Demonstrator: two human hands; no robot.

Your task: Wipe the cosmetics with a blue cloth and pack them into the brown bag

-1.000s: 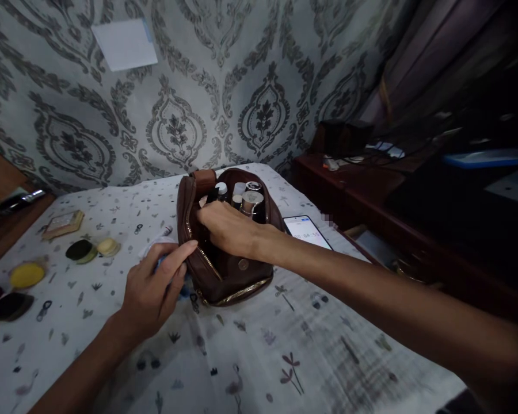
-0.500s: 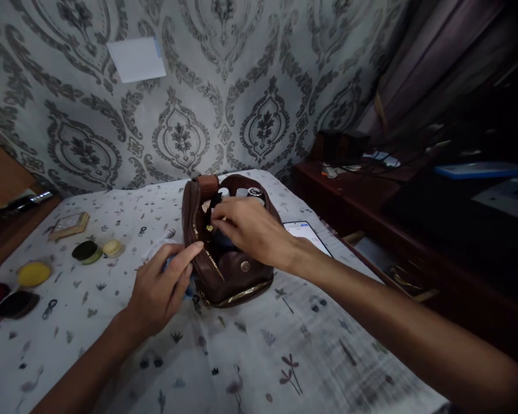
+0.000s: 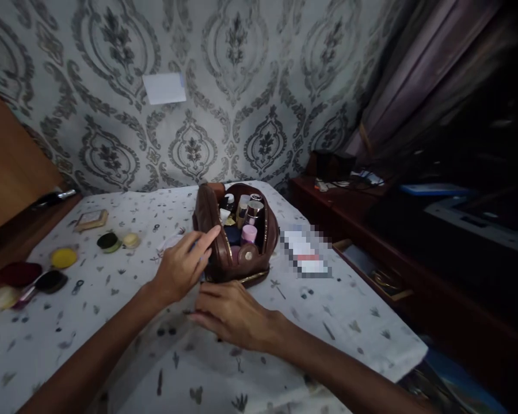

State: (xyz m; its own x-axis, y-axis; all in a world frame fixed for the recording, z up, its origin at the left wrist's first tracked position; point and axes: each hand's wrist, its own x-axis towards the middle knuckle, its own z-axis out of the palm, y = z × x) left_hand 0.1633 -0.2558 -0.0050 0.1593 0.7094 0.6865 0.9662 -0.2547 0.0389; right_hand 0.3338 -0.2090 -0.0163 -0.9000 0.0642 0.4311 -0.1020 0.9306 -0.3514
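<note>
A brown leather pouch [image 3: 207,215] with a gold zip stands unzipped on the bed. Bottles and jars fill it, among them a pink-capped bottle [image 3: 248,234] and a silver-capped jar [image 3: 254,208]. At the pouch's left side, my left hand [image 3: 181,264] is closed on its edge, the index finger lying along the rim near the zip. Just in front of the pouch's near left corner is my right hand [image 3: 235,313], back upward and fingers curled together. Its fingertips are partly hidden, so whether they pinch anything cannot be made out. Something blue shows beneath the left hand.
Left on the patterned sheet lie a yellow round pot [image 3: 64,257], a dark green pot [image 3: 109,242], a small cream pot [image 3: 130,240], a dark brush [image 3: 50,281] and a flat box [image 3: 91,219]. A blurred phone [image 3: 306,253] lies right of the pouch, beside an open drawer [image 3: 375,270].
My right hand has come out of the pouch and moved toward me, to its near left corner. The contents now show. My left hand stays at the pouch's left edge. The camera view has shifted.
</note>
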